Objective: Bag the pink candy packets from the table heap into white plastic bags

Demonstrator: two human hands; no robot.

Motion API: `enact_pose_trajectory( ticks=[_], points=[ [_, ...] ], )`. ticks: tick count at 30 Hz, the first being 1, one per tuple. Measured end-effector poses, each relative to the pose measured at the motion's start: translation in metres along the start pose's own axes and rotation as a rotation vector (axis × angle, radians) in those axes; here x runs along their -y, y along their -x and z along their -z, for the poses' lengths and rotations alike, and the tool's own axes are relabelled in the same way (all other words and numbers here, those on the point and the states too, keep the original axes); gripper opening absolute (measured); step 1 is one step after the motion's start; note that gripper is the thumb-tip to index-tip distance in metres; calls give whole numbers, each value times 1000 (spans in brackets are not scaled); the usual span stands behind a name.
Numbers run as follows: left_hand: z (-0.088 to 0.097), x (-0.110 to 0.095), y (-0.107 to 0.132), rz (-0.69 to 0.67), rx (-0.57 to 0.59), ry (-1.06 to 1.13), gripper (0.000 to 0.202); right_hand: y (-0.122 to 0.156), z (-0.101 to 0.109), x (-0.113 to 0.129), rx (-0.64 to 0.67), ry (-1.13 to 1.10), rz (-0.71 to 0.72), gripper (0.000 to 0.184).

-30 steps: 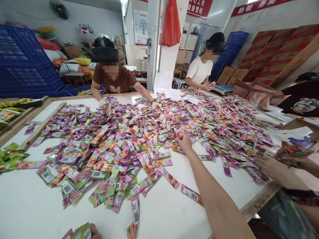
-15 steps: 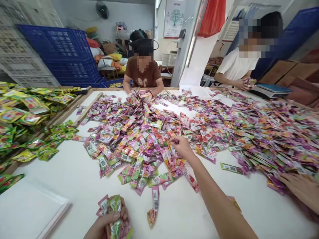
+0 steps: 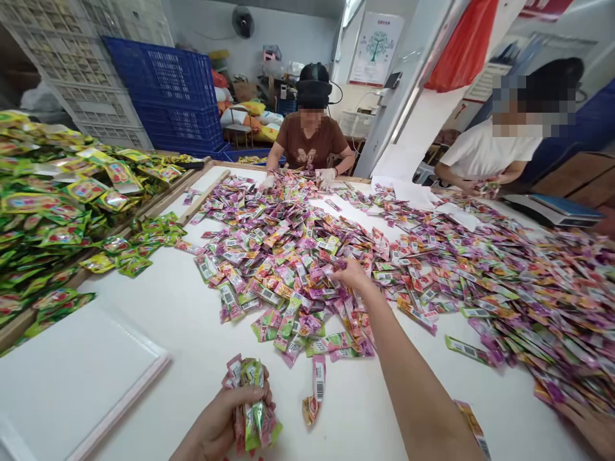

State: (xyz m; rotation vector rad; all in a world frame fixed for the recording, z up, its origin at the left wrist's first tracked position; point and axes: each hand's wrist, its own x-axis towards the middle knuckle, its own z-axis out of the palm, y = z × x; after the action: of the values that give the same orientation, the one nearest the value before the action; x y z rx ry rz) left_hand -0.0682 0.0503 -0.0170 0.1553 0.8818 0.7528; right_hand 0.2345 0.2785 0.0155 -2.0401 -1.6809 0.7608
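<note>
My left hand (image 3: 225,410) is closed around a bunch of small pink and green foil snack packets (image 3: 254,403), held low over the white table near its front. My right hand (image 3: 353,275) reaches into the loose pile of packets (image 3: 288,256) at mid-table. Its thumb and fingers pinch a pink-purple packet (image 3: 333,259) at the pile's surface; the fingertips are partly hidden. Just right of my left hand, a pink packet (image 3: 318,378) lies on the bare tabletop, touching an orange one (image 3: 310,410).
Yellow-green packets (image 3: 72,198) are heaped behind a wooden strip at left, above a white flat board (image 3: 72,384). A larger packet heap (image 3: 528,288) spreads right, where another person's hand (image 3: 589,426) rests. Two co-workers (image 3: 312,141) sort opposite, near a blue-topped scale (image 3: 557,210).
The view has swung left. My right hand now has a packet in its fingers at the pile, and my left hand still grips its bunch. The co-worker opposite has moved both hands apart.
</note>
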Motion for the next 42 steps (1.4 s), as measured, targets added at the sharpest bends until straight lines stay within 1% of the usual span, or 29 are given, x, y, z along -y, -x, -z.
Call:
enact_pose_trajectory(
  ticks=[3,5,6,9,11,14,17,18,19,20,22,23,24,25,27,28,30,32,34,35,37,39,40,41,42],
  points=[
    [-1,-1,1,-30,-11,-13,21,12,12,-20,77,-42,64,44],
    [-1,-2,1,-35,-24,-24,24,19,11,-26,97,-48,108,42],
    [-1,-2,1,-31,-30,-28,24,22,8,-27,86,-45,124,41],
    [2,-1,-1,-21,-42,-38,23,28,-2,-26,-5,-28,150,34],
    [3,0,-2,-27,-46,-40,23,34,-2,-24,-60,-33,159,26],
    [3,0,-2,-37,-35,-37,23,47,13,-21,-76,-111,190,24],
    [3,0,-2,-34,-15,-45,21,61,32,-16,-135,-236,196,26],
    [3,-1,-2,-30,-10,-49,21,65,34,-13,-137,-232,190,26],
    [3,-1,-2,-28,-7,-54,21,68,32,-9,-107,-196,194,27],
    [3,-1,-2,-29,-5,-57,21,70,28,-6,-39,-133,218,29],
    [3,-2,-2,-33,-3,-51,23,71,13,2,117,14,322,40],
    [3,-2,-2,-40,-1,-43,25,70,4,5,159,74,379,44],
    [3,-2,-2,-49,0,-34,27,70,-3,9,167,120,425,41],
    [3,-2,-2,-59,4,-25,29,70,-8,12,150,152,452,31],
    [3,-2,-2,-73,15,-21,30,72,-9,20,79,163,466,10],
    [3,-2,-2,-72,24,-25,29,75,-6,24,46,141,465,7],
    [4,-2,-3,-76,41,-29,28,86,0,31,29,90,473,10],
    [4,-2,-3,-76,50,-35,28,103,-2,38,115,96,557,9],
    [5,-2,-3,-79,51,-35,28,124,-19,44,244,228,715,13],
    [5,-2,-3,-76,49,-35,28,134,-31,46,278,324,788,15],
    [6,-2,-3,-59,41,-34,29,152,-57,48,279,490,865,18],
    [7,-2,-3,-48,24,-32,30,165,-73,48,241,562,895,22],
    [7,-2,-2,-49,19,-29,31,169,-74,47,236,557,912,21],
    [6,-2,-2,-54,20,-23,31,172,-71,46,236,530,915,19],
    [6,-2,-2,-59,27,-18,31,172,-63,43,236,487,884,18]
  ],
)
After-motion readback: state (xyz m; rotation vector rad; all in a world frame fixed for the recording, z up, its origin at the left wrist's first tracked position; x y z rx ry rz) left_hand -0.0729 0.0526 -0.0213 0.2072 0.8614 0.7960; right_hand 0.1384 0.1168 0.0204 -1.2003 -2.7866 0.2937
